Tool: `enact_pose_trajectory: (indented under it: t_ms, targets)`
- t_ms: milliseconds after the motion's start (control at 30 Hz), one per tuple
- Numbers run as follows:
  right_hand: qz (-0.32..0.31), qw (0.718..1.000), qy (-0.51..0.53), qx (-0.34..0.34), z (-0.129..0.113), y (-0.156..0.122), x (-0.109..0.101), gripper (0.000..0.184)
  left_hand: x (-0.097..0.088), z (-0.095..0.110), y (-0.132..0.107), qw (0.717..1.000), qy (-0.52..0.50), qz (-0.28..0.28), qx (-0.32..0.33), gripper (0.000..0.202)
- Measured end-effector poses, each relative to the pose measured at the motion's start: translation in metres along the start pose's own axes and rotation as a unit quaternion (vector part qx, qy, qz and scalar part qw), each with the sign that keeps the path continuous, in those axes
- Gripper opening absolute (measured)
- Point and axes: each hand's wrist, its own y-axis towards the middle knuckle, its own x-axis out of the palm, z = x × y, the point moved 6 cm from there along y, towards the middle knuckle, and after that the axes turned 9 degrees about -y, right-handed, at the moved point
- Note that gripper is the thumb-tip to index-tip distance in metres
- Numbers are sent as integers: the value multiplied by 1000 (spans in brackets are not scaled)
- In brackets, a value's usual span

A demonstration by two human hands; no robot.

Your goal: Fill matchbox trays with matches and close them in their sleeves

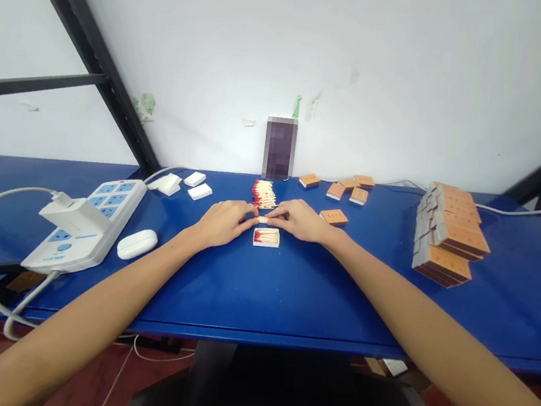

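Observation:
My left hand (225, 222) and my right hand (300, 219) meet above the middle of the blue table. Between their fingertips is a small bundle of matches (263, 220), pinched at its two ends; the fingers hide most of the match heads. Just in front of it, nearer to me, lies an open white matchbox tray (266, 244) with red-tipped matches in it. Behind the fingers spreads a loose pile of matches (264, 194), red heads toward the left.
Several white trays (200, 192) lie at the back left. A power strip (96, 229) with a plugged-in charger and a white oval case (137, 244) occupy the left. Several orange matchboxes (334, 217) sit behind my right hand, and stacked matchboxes (457, 231) stand far right.

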Motion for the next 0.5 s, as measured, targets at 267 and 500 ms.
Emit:
enact_pose_trajectory:
  t_ms: [267,500]
  targets:
    - [33,999,8,8,1,2,1,20,0,3,2,1000,7,4,3,39]
    - [40,999,-2,-10,-3,2,0,18,3,5,3,1000,-11,-17,12,39]
